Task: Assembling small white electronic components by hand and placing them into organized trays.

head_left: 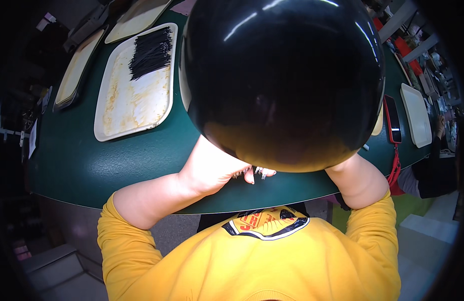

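Note:
A large, glossy black dome (282, 85) fills the upper middle and hides much of what my hands do. My left hand (219, 165) reaches under its lower left edge. Its fingers are curled around a small bunch of thin pieces with silvery tips (260, 172), partly hidden by the dome. Of my right hand (345, 165), only the wrist end shows at the dome's lower right edge; its fingers are out of sight. Left of the dome, a pile of thin black wire-like strands (151, 52) lies on a stained cream tray (121, 108).
Under everything is a green tabletop (81, 160). More cream trays (79, 70) stand at the far left, one of them (136, 20) behind the wire tray. To the right lie a phone (392, 120) with a red strap (394, 170) and another pale tray (415, 115). Another person's hand (439, 126) shows at far right.

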`<state>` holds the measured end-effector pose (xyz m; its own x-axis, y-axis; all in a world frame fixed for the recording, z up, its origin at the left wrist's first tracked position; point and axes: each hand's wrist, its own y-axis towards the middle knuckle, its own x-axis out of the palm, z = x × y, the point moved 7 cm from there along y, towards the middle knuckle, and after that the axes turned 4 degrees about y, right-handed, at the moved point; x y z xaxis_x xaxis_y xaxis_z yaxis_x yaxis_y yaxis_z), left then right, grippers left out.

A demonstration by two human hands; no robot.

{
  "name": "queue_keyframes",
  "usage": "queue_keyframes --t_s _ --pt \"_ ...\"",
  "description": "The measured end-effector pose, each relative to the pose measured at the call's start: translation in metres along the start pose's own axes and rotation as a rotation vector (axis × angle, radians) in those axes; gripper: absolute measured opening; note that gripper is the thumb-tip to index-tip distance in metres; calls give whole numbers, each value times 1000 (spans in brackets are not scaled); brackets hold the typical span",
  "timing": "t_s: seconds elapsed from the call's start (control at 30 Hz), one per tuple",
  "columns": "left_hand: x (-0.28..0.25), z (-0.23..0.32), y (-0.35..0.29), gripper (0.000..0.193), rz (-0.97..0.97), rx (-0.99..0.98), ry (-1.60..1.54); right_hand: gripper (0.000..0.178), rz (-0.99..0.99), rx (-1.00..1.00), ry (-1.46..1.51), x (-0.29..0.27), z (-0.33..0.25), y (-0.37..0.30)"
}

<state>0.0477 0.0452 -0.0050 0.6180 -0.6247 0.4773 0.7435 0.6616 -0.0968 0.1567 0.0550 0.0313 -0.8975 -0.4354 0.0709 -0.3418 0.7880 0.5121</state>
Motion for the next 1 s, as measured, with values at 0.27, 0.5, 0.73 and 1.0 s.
queue_keyframes --t_s 0.27,0.5,0.73,1.0 --pt "4 5 3 9 -3 -28 149 22 3 -521 -690 13 -35 -6" --pt "2 1 0 11 -1 -33 -8 26 139 -278 -215 7 -27 1" --pt "1 4 -2 12 -4 -45 50 28 101 -473 -635 -2 -11 -15" --pt "4 10 -2 11 24 -30 63 27 -227 -667 -1176 20 -30 -16"
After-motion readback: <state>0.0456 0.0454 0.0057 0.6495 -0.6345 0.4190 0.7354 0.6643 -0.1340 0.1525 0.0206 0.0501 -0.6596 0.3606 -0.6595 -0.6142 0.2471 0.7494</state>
